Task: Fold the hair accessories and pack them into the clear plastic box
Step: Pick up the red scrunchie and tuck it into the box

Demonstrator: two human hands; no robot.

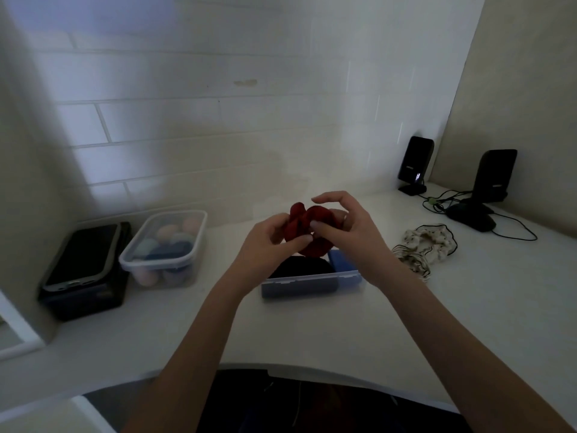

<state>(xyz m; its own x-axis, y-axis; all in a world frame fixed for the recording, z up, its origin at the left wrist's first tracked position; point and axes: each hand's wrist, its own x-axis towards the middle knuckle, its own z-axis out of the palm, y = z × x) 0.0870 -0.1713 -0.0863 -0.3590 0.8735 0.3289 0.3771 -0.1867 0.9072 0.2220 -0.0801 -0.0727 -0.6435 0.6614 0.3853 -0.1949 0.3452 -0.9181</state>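
A dark red scrunchie (307, 228) is bunched up in the air just above the clear plastic box (312, 284). My left hand (268, 242) pinches its left side between thumb and fingers. My right hand (343, 223) grips its right side, with the index finger raised and curved over the top. Inside the box lie a black hair accessory (301, 267) and a blue one (343, 262). A cream patterned scrunchie with dark edging (424, 245) lies loose on the white counter to the right of the box.
A lidded clear container (165, 245) with pastel round pieces stands at the left, next to a phone (82, 256) on a black box. Two black speakers (415, 165) (490, 182) with cables stand at the back right. The counter's curved front edge (281, 368) is near me.
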